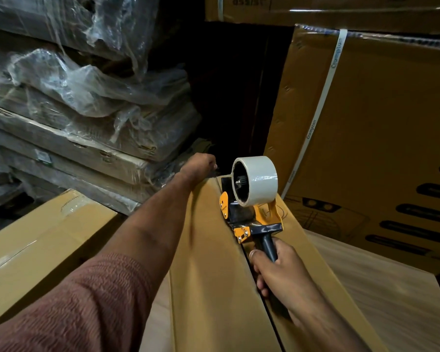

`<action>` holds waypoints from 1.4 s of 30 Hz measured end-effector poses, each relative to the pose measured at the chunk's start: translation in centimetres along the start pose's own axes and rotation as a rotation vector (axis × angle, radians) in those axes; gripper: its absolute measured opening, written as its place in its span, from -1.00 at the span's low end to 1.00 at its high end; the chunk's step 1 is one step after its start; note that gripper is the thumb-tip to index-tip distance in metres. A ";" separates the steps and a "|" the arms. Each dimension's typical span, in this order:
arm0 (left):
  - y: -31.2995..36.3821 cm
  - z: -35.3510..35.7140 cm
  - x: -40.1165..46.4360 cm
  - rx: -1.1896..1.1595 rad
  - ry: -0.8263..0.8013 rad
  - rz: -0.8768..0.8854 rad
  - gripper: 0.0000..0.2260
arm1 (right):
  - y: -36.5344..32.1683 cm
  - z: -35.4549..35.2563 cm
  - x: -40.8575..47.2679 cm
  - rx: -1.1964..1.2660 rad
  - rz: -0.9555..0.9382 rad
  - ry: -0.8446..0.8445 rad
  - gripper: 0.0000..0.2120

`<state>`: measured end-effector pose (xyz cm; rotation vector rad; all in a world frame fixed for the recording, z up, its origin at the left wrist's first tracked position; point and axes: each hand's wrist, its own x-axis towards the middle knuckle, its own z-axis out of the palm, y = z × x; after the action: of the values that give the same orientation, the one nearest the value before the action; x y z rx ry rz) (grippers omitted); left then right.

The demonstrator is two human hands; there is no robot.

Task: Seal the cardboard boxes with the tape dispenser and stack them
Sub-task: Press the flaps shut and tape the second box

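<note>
A long brown cardboard box (214,275) lies lengthwise in front of me, and a dark seam runs between its two top flaps. On that seam, near the far end, stands an orange and black tape dispenser (252,199) carrying a roll of clear tape. My right hand (277,270) grips its dark handle. My left hand (198,166) reaches to the box's far end with its fingers curled over the edge; the fingertips are hidden.
A second long box (36,245), with tape on its top, lies to the left. Plastic-wrapped flat cartons (74,110) are stacked at the back left. Large strapped cartons (366,123) stand at the right. A dark gap lies straight ahead.
</note>
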<state>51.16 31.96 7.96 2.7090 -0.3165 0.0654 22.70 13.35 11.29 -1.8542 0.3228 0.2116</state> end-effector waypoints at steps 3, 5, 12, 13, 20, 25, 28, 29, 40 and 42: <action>-0.4 0.2 0.3 -0.008 -0.058 0.006 -0.85 | 0.2 0.3 0.1 -0.034 0.008 -0.007 -0.94; -0.4 0.3 0.5 0.042 -0.141 0.036 -0.87 | 0.3 0.4 0.3 -0.053 0.012 -0.013 -0.93; -1.0 -0.2 1.8 0.222 -0.442 -0.036 -0.91 | 0.6 0.7 0.7 -0.063 0.065 -0.071 -0.93; -0.9 -0.3 1.8 0.249 -0.457 -0.037 -0.91 | 0.6 0.7 0.7 -0.058 0.073 -0.076 -0.93; 0.1 -2.9 0.1 0.198 -0.523 -0.105 -0.54 | 1.0 0.7 0.9 -0.041 0.076 -0.079 -0.93; 3.0 -3.3 -0.8 0.270 -0.539 -0.114 -0.53 | 1.1 0.8 0.9 -0.040 0.072 -0.068 -0.92; 6.6 -3.5 -2.7 0.289 -0.468 -0.077 -0.68 | 1.1 0.9 0.9 -0.031 0.064 -0.070 -0.92; 6.7 -2.8 -2.7 0.264 -0.481 -0.076 -0.75 | 1.1 0.9 0.9 -0.028 0.060 -0.072 -0.92; 3.5 1.6 -12.4 0.263 -0.102 0.113 -0.64 | 0.6 -1.1 -0.5 0.321 0.084 -0.300 -0.80; 3.3 1.9 -12.9 0.266 -0.111 0.093 -0.61 | 1.0 -1.2 -1.0 0.295 0.007 -0.307 -0.81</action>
<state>37.87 30.98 6.29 2.9664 -0.4989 -0.0174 21.42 12.08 11.08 -1.5030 0.1378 0.4254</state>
